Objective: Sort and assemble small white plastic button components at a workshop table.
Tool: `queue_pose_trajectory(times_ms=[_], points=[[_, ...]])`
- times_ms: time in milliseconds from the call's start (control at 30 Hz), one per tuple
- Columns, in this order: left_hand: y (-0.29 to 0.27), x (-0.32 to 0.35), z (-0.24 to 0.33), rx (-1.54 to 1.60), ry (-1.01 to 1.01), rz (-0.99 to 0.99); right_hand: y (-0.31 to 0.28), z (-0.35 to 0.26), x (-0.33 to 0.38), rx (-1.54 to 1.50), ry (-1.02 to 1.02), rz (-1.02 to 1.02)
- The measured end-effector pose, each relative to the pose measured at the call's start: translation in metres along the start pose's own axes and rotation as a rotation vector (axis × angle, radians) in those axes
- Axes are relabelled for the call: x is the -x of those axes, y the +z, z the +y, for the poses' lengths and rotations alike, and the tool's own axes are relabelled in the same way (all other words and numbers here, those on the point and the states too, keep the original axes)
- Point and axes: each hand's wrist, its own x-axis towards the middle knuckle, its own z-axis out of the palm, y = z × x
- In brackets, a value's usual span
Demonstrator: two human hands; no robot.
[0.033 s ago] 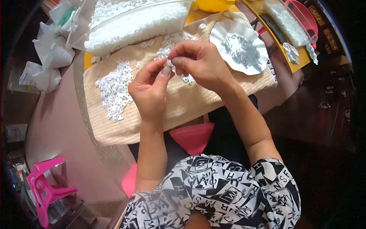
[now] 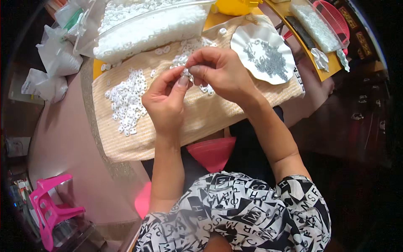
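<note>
Above a beige striped towel [image 2: 197, 117] my two hands meet, fingertips nearly touching. My left hand [image 2: 168, 94] pinches a small white plastic piece [image 2: 187, 74] between thumb and forefinger. The thumb and forefinger of my right hand [image 2: 222, 73] are closed at the same piece; whatever lies between them is too small to make out. A loose pile of small white plastic pieces with holes [image 2: 128, 101] spreads left of my hands, and more lie beyond my fingers. To the right, a white fluted dish [image 2: 239, 40] holds many tiny grey metal pins [image 2: 268, 56].
A clear plastic bin [image 2: 153, 35] full of white pieces stands at the far side. Beside it is a yellow container [image 2: 235, 6]. At far right, another clear tray [image 2: 317, 27] rests on a yellow board. Plastic bags [image 2: 58, 54] hang left; a pink stool [image 2: 52, 206] stands lower left.
The view has shifted very slightly. Both hands keep nearly the same pose, still pinched together at the small white piece.
</note>
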Motion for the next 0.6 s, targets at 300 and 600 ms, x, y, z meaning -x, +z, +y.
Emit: queue_pose_trajectory(times_ms=[300,600], points=[[0.002,-0.002,0.001,0.049,-0.009,0.016,0.004,0.016,-0.004,0.14,-0.106,0.05],[0.004,0.0,-0.006,-0.014,0.062,0.07,0.012,0.026,-0.003,0.293,-0.172,0.154]])
